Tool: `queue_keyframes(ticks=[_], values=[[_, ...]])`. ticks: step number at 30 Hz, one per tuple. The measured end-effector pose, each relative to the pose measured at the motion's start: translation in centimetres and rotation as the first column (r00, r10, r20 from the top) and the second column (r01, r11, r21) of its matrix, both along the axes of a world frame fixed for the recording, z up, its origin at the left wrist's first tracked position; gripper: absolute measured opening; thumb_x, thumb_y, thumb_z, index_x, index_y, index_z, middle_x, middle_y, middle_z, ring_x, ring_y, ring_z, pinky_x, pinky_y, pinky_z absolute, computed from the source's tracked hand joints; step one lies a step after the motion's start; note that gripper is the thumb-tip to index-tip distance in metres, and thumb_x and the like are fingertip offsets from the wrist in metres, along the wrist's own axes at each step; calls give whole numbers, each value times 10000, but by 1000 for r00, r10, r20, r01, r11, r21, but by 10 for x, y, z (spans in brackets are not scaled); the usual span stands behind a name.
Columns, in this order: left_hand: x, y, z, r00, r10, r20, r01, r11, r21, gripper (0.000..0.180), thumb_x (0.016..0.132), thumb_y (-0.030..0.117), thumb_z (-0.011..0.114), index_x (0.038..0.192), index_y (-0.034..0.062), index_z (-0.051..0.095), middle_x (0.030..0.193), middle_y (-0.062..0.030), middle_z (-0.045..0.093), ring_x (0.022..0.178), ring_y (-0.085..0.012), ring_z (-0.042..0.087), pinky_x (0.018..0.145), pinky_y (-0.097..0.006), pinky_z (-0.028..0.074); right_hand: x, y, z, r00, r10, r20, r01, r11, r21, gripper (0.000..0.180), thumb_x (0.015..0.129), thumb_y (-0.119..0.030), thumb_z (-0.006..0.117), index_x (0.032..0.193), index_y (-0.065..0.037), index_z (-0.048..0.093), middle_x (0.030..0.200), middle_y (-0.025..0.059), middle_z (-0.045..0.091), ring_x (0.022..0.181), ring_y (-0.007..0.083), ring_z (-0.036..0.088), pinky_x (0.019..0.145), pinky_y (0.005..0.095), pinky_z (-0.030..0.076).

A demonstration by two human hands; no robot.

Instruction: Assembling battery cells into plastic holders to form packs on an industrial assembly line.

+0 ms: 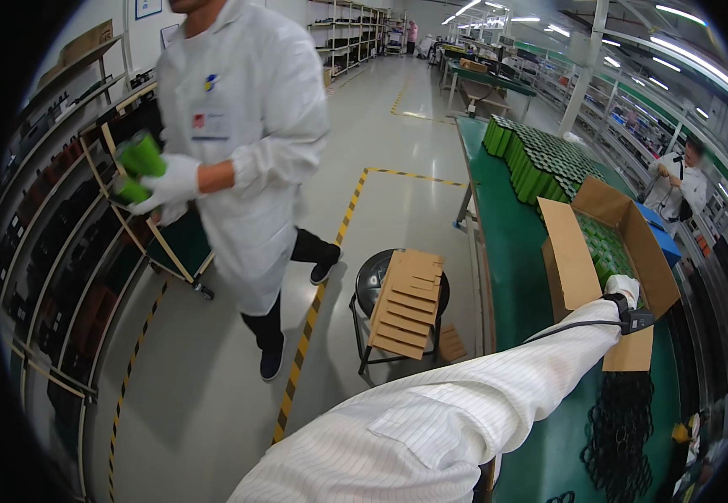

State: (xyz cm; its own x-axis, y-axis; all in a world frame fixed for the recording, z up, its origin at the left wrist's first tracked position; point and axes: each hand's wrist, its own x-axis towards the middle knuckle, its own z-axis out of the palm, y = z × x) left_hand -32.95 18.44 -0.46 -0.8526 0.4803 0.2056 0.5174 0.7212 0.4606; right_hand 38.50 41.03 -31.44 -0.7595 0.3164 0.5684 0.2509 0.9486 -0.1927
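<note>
Head view: my left grip is at the open cardboard box on the worktop, right by the green cylinders inside. Can't tell if it's spread or pinching one. Probably loading or unloading; next move likely needs a straight, steady hand.

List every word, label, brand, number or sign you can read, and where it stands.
Nothing reads clearly.
Badge on the nearest co-worker's coat: too small.
Framed sign, upper left: too small, cut off.
Shelved carton, upper left: dark marking, unclear.
Open box: no readable text.
</note>
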Motion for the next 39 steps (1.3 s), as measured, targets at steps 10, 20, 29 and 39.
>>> queue_keyframes(ticks=[10,20,29,39], values=[[-19,36,-12,995,68,-77,-73,995,-66,189,825,199,641,983,181,743,951,10,729,863,-182,706,591,-372,550,6,-14,35,997,-75,30,76,996,-36,247,900,-123,536,1110,-17,613,1069,179,614,1010,317,568,929,385,429],[-12,44,-8,988,50,-146,-66,992,-108,204,848,223,617,1013,224,737,972,55,719,910,-158,686,578,-389,510,-150,-226,236,947,-269,175,310,908,-283,240,884,-109,543,1090,-16,626,1068,173,616,1021,317,562,944,391,420],[-35,32,-20,976,156,-149,-173,979,-106,193,790,248,689,970,215,750,942,43,728,869,-166,696,544,-396,500,-161,-233,241,950,-240,197,290,914,-283,228,875,-83,551,1077,-15,633,1049,170,622,1000,313,570,926,385,433],[0,49,-2,991,56,-121,-67,994,-90,219,786,219,688,997,191,742,936,43,725,826,-163,702,537,-385,512,-153,-228,235,934,-329,141,355,898,-258,205,869,-67,555,1045,-6,641,1008,172,629,954,315,580,896,388,444]])
